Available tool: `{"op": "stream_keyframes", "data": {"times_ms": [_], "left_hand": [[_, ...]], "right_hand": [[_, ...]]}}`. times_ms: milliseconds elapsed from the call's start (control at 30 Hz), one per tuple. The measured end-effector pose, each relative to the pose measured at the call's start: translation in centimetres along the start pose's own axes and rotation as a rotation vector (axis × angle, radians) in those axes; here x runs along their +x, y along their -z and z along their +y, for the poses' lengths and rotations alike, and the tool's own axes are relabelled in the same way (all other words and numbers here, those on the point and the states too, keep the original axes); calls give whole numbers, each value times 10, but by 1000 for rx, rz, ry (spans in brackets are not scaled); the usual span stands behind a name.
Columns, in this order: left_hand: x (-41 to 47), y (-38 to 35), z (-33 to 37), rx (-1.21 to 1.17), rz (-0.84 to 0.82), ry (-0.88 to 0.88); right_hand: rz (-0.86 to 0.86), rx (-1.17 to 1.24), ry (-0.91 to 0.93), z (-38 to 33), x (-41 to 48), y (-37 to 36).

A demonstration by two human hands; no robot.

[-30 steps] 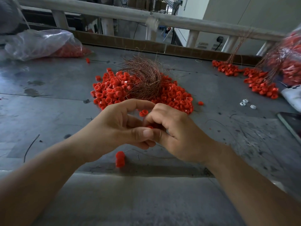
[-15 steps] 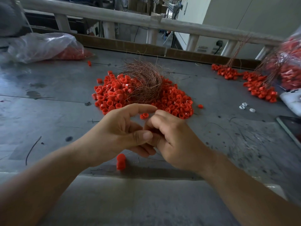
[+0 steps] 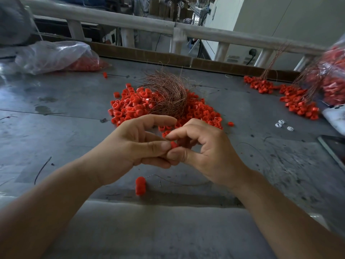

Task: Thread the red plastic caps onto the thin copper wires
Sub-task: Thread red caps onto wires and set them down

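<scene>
A small red cap (image 3: 173, 144) sits between the fingertips of both hands above the grey table (image 3: 65, 131). My left hand (image 3: 134, 144) pinches it with thumb and curled fingers. My right hand (image 3: 203, 152) pinches it from the other side. Below them a short stack of threaded red caps (image 3: 140, 186) hangs on a thin wire (image 3: 179, 183) trailing across the table. Behind my hands lies a pile of loose red caps (image 3: 130, 105) with a tangled bundle of copper wires (image 3: 168, 96) on top.
Finished wires with caps (image 3: 295, 98) lie at the right rear beside a bag of caps (image 3: 334, 77). A clear plastic bag (image 3: 56, 55) sits at the left rear. Small white parts (image 3: 281, 124) and a dark flat device (image 3: 334, 148) lie at the right. A railing (image 3: 130, 23) runs behind.
My hands have parted slightly, so the red cap between the fingertips now shows. My right fingers have uncurled a little. The view has shifted slightly.
</scene>
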State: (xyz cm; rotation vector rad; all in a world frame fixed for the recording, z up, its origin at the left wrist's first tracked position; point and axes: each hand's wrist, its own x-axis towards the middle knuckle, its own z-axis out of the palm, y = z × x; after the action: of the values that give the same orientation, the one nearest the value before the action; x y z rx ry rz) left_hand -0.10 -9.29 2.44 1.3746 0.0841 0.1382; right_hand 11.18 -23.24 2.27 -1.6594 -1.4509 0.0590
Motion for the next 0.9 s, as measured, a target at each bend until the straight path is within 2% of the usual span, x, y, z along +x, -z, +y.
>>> {"op": "stream_keyframes", "data": {"times_ms": [400, 633, 767, 900], "left_hand": [[-1, 6, 3, -37, -42, -36], [1, 12, 3, -161, -68, -135], [1, 12, 4, -59, 18, -145], [1, 12, 7, 57, 159, -73]], "right_hand": [[17, 20, 49, 0, 1, 5], [-25, 126, -89, 0, 0, 8], [-5, -19, -90, 2, 1, 12], [-87, -61, -146, 2, 0, 14]]}}
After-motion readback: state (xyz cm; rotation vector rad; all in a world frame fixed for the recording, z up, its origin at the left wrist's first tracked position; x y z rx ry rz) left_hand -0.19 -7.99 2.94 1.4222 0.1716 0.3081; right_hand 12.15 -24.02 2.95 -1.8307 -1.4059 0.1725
